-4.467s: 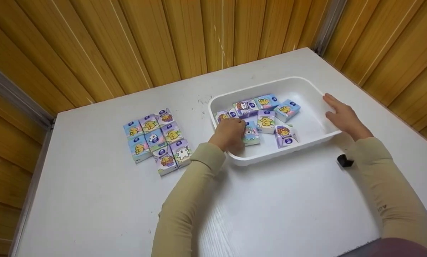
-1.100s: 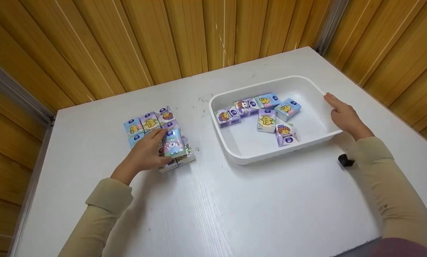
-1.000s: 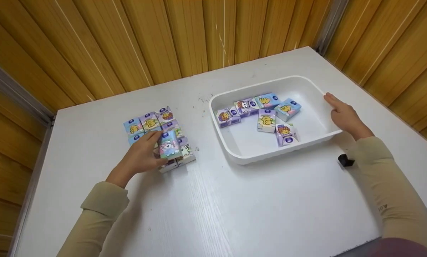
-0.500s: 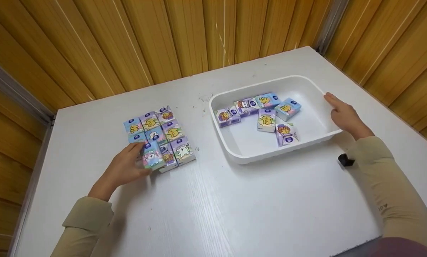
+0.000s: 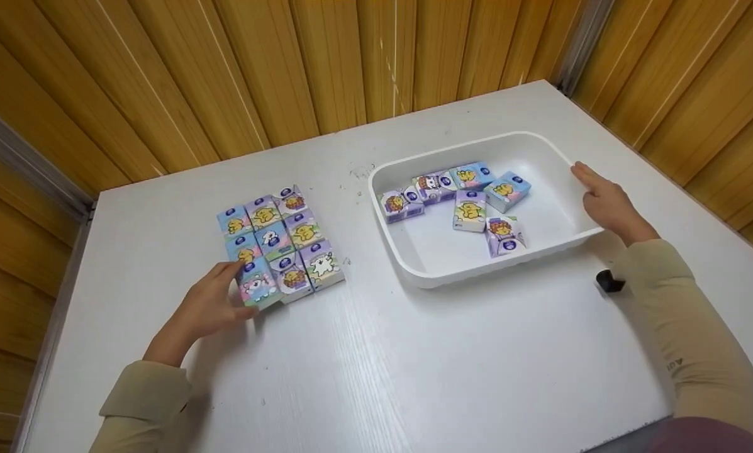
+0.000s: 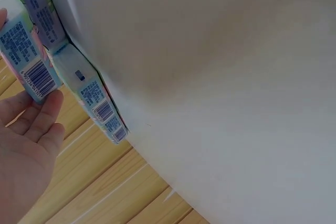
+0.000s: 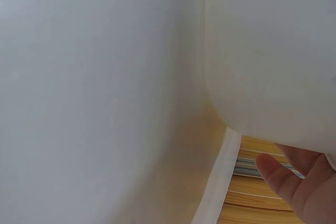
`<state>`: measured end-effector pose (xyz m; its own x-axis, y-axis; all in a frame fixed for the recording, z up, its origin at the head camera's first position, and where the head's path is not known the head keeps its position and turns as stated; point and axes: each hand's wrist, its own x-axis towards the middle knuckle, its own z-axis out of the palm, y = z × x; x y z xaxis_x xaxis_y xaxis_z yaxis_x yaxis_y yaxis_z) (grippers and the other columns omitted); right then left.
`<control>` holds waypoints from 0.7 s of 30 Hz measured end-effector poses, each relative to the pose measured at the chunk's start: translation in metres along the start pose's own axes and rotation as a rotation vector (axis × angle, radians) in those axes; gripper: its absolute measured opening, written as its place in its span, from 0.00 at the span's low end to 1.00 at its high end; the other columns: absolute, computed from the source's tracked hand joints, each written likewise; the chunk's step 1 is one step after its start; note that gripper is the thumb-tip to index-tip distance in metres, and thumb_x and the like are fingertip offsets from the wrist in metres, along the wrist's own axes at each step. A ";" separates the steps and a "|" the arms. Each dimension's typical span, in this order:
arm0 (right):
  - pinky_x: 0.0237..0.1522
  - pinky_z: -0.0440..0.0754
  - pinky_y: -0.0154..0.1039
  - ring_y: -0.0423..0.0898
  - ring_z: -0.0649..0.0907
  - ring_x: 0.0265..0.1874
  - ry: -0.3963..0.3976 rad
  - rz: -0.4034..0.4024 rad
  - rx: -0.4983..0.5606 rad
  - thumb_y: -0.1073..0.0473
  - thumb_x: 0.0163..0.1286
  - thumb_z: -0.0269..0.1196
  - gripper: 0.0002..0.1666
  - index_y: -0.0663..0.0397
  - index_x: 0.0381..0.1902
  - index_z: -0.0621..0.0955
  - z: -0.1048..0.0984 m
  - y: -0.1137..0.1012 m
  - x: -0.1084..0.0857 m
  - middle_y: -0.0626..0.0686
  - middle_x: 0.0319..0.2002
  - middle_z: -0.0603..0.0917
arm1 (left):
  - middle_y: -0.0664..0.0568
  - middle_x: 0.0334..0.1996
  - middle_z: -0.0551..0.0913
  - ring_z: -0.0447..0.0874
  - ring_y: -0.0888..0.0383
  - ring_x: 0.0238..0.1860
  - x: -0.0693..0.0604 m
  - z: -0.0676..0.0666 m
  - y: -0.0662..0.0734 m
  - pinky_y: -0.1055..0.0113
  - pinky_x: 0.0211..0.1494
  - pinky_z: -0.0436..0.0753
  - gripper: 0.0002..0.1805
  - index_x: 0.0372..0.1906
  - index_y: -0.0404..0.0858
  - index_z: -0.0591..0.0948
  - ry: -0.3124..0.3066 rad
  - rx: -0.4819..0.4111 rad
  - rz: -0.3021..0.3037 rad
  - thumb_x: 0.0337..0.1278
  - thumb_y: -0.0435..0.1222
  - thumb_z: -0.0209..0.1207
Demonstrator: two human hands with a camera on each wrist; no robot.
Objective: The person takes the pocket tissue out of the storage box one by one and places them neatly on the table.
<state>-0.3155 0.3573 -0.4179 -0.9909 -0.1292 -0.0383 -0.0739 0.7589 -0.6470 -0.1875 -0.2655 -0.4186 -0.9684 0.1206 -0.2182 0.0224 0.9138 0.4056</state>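
My left hand pinches a blue tissue pack with a bear picture, at the near left corner of a block of several packs laid edge to edge. In the left wrist view, the fingers of that hand hold the pack by its ends, beside other packs. A white tray holds several loose purple and blue packs. My right hand rests against the tray's right rim with fairly straight fingers; the right wrist view shows the hand by the tray wall.
A small black object lies on the white table in front of the tray, near the right sleeve. Wood-patterned panels stand behind the table and at both sides.
My left hand has carried the blue pack from the tray to the block, then left and toward me to its near left corner. My right hand has stayed at the tray's rim.
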 end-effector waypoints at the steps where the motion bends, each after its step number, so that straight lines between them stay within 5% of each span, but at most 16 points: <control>1: 0.67 0.40 0.53 0.56 0.42 0.68 0.000 0.001 0.000 0.66 0.65 0.30 0.31 0.54 0.68 0.46 0.000 0.000 0.000 0.54 0.69 0.41 | 0.41 0.66 0.53 0.50 0.39 0.66 0.000 0.000 -0.001 0.43 0.62 0.58 0.50 0.67 0.38 0.52 -0.002 -0.004 -0.003 0.39 0.49 0.63; 21: 0.67 0.39 0.53 0.53 0.40 0.68 -0.017 0.013 0.032 0.66 0.67 0.32 0.31 0.52 0.68 0.45 0.000 -0.002 0.000 0.50 0.69 0.39 | 0.41 0.64 0.54 0.55 0.39 0.64 -0.003 0.012 -0.005 0.45 0.61 0.62 0.50 0.66 0.37 0.54 -0.015 0.041 -0.015 0.37 0.48 0.65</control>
<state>-0.3150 0.3564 -0.4165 -0.9896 -0.1308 -0.0594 -0.0575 0.7396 -0.6706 -0.1819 -0.2654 -0.4309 -0.9649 0.1124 -0.2375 0.0185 0.9308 0.3652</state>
